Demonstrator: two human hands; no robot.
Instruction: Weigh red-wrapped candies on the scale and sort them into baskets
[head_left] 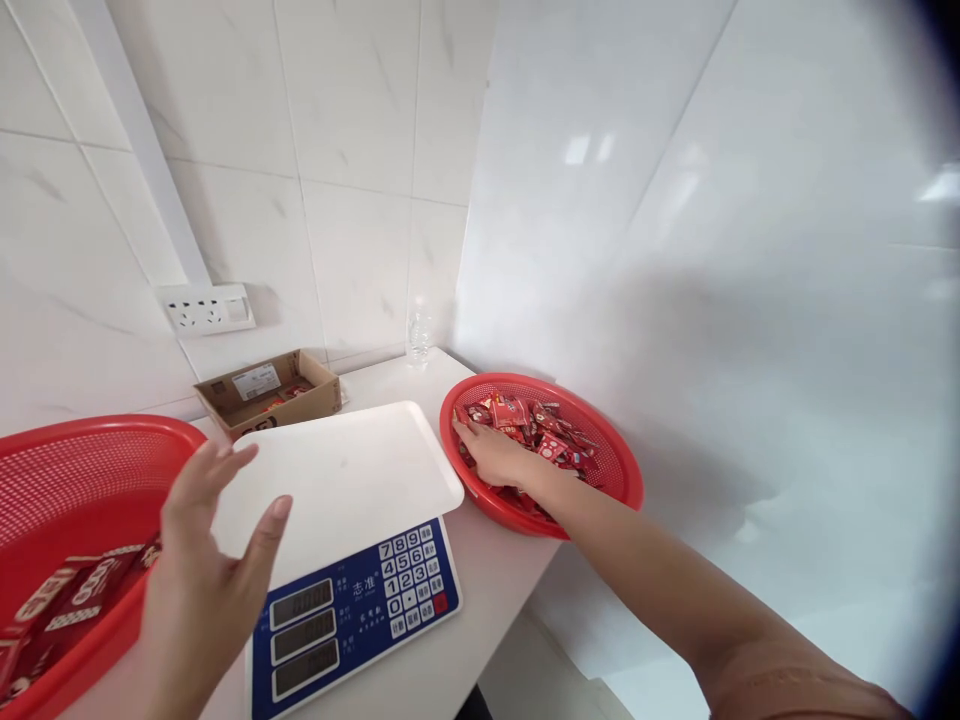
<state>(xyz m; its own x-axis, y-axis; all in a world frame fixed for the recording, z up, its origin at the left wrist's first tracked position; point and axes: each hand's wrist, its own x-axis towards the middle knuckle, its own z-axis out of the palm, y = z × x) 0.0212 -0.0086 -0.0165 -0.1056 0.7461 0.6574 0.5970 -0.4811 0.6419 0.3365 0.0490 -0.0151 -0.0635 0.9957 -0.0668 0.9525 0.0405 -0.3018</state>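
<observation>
My right hand (491, 452) reaches into a round red basket (622, 470) on the right, its fingers resting flat among several small red sachets (551, 425). My left hand (206, 555) hovers open, fingers spread, above the left edge of a weighing scale's white tray (352, 480). The scale has a blue front panel (352, 615) with displays and a keypad. Nothing lies on the tray. To the left stands another red basket (67, 470) holding red packets (64, 600).
A small open cardboard box (270, 392) sits at the back by the tiled wall. A clear plastic bottle (418, 335) stands in the corner. A wall socket (206, 310) is above the box. The white counter ends just right of the scale.
</observation>
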